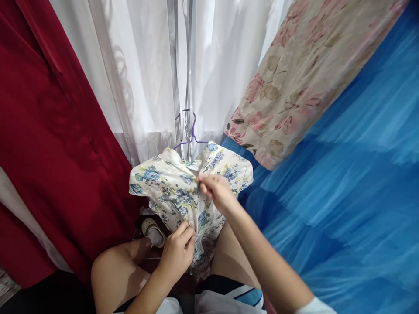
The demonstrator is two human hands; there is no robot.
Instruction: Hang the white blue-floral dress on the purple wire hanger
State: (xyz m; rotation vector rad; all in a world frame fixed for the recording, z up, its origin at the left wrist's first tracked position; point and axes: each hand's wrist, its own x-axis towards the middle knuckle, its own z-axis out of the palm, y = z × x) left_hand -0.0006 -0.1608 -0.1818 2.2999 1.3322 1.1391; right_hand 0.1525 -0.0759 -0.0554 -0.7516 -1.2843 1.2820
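A white blouse with blue flowers (181, 196) hangs in front of me on a purple hanger (194, 131), its front opening running down the middle. High on that opening, just below the neckline, my right hand (214, 189) pinches the fabric edge between thumb and fingers. Lower down, my left hand (179, 246) is closed on the front edge of the same blouse. The blouse's lower part bunches between my knees. Any button or fastener under my fingertips is too small to make out.
White curtains (147, 65) hang behind the hanger. A dark red cloth (65, 131) drapes at the left. Pink-flowered beige fabric (294, 83) and ruffled blue tulle (353, 187) hang at the right. A foot in a light clog (152, 229) shows beside my left knee.
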